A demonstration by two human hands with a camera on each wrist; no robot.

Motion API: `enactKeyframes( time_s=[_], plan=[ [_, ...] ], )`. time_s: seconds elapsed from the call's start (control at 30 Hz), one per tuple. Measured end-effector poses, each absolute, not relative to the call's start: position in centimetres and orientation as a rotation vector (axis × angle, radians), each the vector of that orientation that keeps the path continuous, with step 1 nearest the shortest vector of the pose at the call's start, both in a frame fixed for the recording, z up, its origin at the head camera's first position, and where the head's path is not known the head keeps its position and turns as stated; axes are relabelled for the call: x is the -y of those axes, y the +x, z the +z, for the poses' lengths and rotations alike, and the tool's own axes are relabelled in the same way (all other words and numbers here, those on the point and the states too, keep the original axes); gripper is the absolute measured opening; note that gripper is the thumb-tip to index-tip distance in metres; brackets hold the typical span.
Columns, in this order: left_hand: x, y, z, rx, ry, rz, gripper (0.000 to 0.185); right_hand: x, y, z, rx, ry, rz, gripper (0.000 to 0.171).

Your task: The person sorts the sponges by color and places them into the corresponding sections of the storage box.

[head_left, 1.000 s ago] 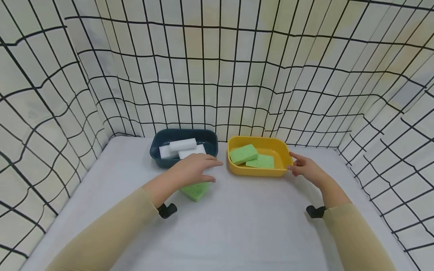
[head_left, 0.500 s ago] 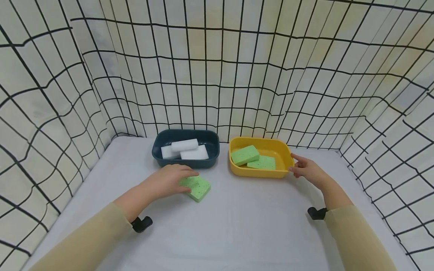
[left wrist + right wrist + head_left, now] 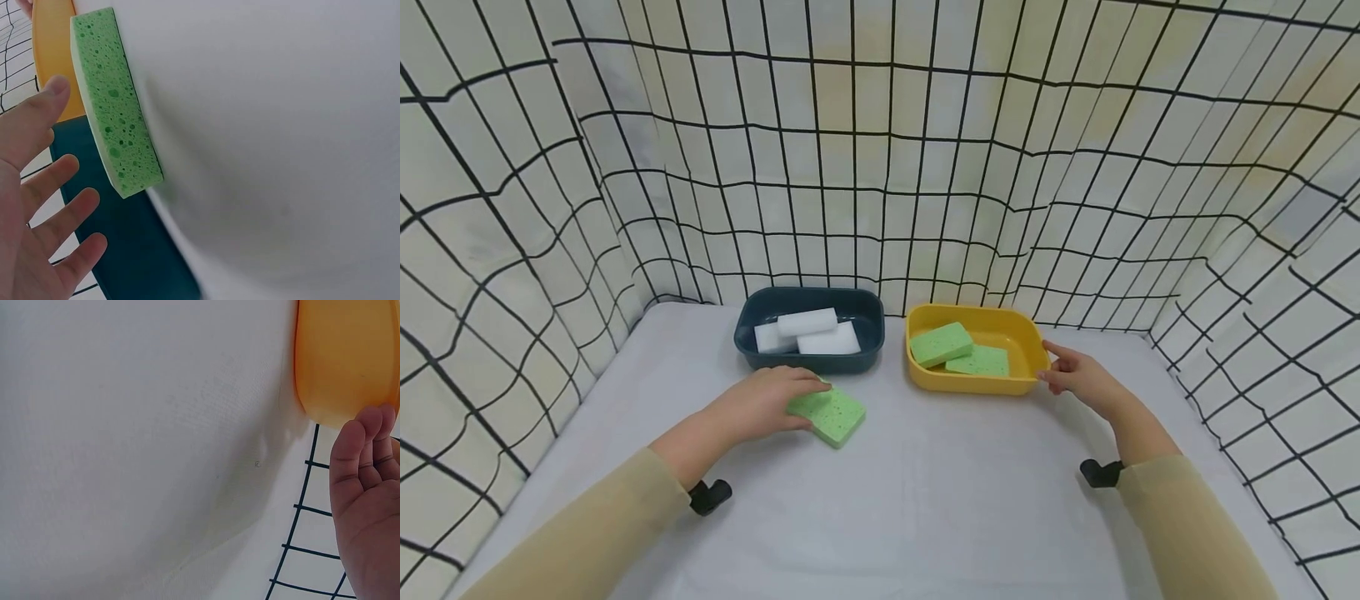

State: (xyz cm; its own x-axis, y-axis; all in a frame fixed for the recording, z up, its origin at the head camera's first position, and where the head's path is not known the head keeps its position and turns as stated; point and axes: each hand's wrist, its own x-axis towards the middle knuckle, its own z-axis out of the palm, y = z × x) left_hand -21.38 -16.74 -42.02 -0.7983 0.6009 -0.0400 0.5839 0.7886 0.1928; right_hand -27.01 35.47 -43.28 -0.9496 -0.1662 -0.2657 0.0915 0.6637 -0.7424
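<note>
The sponge (image 3: pixel 830 414) at 3 o'clock of the spread, empty left hand (image 3: pixel 765 405) looks light and squashy, best pinched by its long edges, while the right hand's (image 3: pixel 1078 379) straight fingers touch the yellow tub (image 3: pixel 973 384).

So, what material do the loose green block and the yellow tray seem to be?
The green block looks like cellulose sponge: matte, with open pores across its face and side. The yellow tray looks like moulded plastic: smooth, slightly glossy wall and rounded corners, though the exact plastic cannot be told.
</note>
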Motion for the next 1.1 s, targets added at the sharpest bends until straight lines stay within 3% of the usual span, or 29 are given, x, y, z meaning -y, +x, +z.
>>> enactKeyframes(
  time_s=[0.37, 0.7, 1.1],
  plan=[
    [16.5, -22.8, -42.9, -2.856, 0.958, 0.214, 0.066, -35.3, -26.9, -42.8, -2.562, -0.053, -1.174, 0.079],
    [16.0, -23.3, -42.9, -2.811, 0.935, 0.154, 0.068, -33.3, -24.9, -39.6, -2.521, -0.048, -1.21, 0.083],
    [15.5, -23.0, -43.4, -2.828, 0.962, 0.173, 0.066, -35.3, -26.9, -42.9, -2.54, -0.034, -1.212, 0.077]
  ],
)
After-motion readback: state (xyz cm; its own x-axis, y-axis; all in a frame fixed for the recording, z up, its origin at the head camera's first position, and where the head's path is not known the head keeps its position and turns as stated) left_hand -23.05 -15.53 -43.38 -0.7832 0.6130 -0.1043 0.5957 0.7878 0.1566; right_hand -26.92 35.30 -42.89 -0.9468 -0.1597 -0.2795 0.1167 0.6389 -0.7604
